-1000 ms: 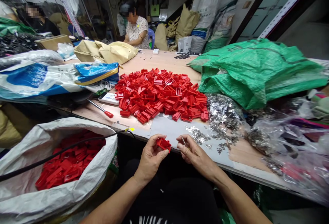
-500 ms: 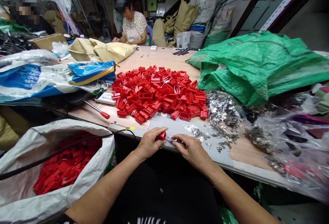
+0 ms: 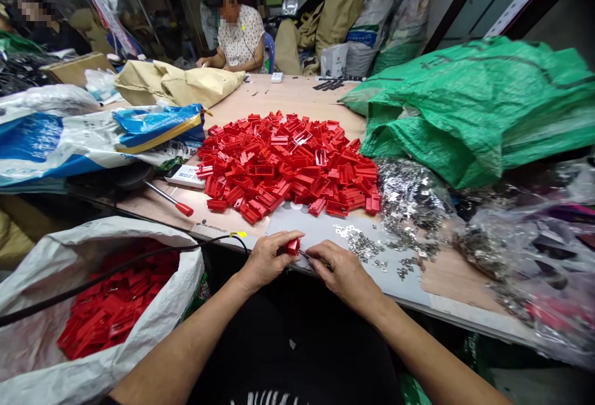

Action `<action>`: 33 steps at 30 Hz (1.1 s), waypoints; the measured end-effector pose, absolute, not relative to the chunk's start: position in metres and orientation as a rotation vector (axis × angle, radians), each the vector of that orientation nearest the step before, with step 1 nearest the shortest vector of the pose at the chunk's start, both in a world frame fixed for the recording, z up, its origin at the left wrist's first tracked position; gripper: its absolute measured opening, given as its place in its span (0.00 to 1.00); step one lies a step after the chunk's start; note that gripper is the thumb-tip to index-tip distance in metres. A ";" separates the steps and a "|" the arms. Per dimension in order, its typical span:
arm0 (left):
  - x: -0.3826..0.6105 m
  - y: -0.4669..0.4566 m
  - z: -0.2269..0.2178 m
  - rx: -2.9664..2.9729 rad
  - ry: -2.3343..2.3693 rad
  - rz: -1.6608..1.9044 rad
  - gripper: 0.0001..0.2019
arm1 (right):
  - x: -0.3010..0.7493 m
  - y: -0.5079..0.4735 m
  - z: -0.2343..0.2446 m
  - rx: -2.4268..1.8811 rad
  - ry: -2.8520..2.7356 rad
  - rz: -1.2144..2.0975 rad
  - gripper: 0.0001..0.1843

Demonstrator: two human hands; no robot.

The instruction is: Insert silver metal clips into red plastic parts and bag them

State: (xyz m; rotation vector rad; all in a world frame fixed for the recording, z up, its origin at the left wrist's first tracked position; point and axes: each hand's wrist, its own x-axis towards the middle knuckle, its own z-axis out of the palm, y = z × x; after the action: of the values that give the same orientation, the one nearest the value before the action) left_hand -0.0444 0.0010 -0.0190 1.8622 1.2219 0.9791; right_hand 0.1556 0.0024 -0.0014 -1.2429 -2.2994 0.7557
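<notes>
At the table's front edge my left hand (image 3: 268,262) is closed on a small red plastic housing (image 3: 292,247), pinched between thumb and fingers. Facing it, my right hand (image 3: 341,270) pinches a thin metal tool (image 3: 304,255), its tip at the open end of the housing. The fingers cover most of this tool, and its exact kind is unclear. Just beyond both hands lies a big heap of red plastic housings (image 3: 288,166). Small shiny metal pieces (image 3: 362,245) are scattered on a grey sheet (image 3: 320,231) near my right hand.
An open white sack (image 3: 186,268) with red housings stands at my left, a black cable (image 3: 158,253) across it. A red-handled tool (image 3: 183,208) and a white box (image 3: 186,175) lie left of the heap. Green sack (image 3: 465,113) at right. A person (image 3: 239,36) sits across the table.
The view has shifted slightly. My right hand has come a little nearer the red housing, with the thin metal tool's tip closer to its end. My left hand keeps its hold.
</notes>
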 end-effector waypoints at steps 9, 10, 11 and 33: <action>-0.044 0.001 -0.019 1.806 1.251 0.996 0.23 | 0.157 0.002 -0.004 -1.208 -2.301 0.741 0.10; -0.044 0.001 -0.019 1.807 1.252 0.999 0.23 | 0.157 0.002 -0.004 -1.210 -2.312 0.732 0.10; -0.043 0.001 -0.019 1.809 1.254 1.000 0.23 | 0.157 0.002 -0.004 -1.215 -2.328 0.718 0.10; -0.038 -0.015 -0.028 1.689 1.335 1.126 0.17 | 0.155 -0.015 0.005 -1.340 -2.305 0.572 0.13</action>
State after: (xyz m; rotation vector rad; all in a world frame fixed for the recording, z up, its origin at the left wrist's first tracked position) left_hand -0.0377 -0.0153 -0.0281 1.6890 1.3346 1.1255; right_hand 0.1547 -0.0152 0.0048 -1.3399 -2.3054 0.5723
